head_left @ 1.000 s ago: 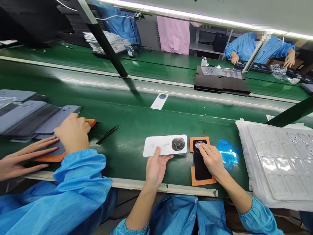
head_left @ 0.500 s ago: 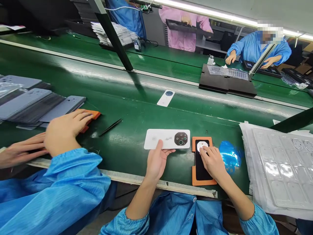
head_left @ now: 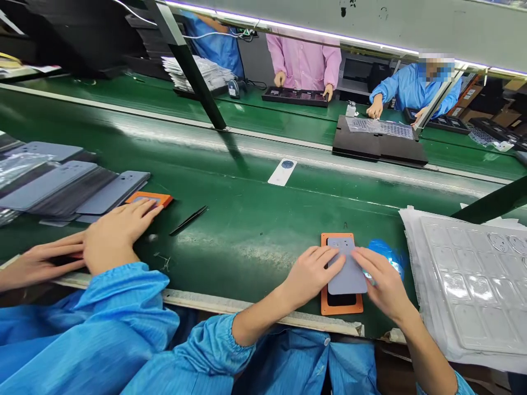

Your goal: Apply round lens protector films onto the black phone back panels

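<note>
Grey panel [head_left: 348, 278]: gripped at edges by left hand [head_left: 309, 275] and right hand [head_left: 387, 288], over orange fixture [head_left: 343, 310] — skew possible from uneven release.

Low in the frame, the person is wearing a shiny blue cloth jacket [head_left: 288, 365]. A small, round, pale button [head_left: 326, 341] is showing on its front. Its loose, wrinkly blue sleeves [head_left: 209, 343] are puffing out above snug, gathered edges.

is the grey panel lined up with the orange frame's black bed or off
Off: the black bed shows below the grey panel, whose lower right corner overlaps the orange frame.
</note>
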The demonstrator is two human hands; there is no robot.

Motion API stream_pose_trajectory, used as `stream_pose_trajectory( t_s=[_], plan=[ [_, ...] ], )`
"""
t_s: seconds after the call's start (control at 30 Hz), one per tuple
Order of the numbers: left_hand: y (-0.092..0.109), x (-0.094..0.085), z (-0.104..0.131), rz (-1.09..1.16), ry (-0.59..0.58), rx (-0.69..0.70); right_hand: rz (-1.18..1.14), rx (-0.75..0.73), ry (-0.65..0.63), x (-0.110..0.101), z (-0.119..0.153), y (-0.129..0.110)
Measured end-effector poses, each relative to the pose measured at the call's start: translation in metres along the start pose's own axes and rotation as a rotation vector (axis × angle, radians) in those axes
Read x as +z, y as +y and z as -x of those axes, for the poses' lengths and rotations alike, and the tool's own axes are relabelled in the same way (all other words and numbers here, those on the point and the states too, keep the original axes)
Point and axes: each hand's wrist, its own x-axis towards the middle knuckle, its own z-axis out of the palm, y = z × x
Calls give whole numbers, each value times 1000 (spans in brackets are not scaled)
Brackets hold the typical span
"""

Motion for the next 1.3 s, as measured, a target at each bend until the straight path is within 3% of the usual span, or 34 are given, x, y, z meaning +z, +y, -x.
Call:
stream_pose_trajectory(
  t_s=[0.13,0.3,0.53,0.73,0.83,1.1,1.3],
  plan=[
    [-7,19,9,-242,-25,140,86,-100,-45,20,12,8],
    [-10,22,17,-604,-128,188,106,-97,-111,30,15,18],
    [-19,21,15,-578,-185,145,72,-125,-166,26,11,25],
    [-25,20,6,-665,-417,68,173,-132,-318,40,2,36],
    [-26,21,6,-693,-479,47,205,-131,-400,47,-2,36],
    [-24,29,22,-736,-477,62,192,-91,-412,51,14,27],
    [-28,44,41,-820,-297,133,155,-95,-332,52,27,23]
  ],
)
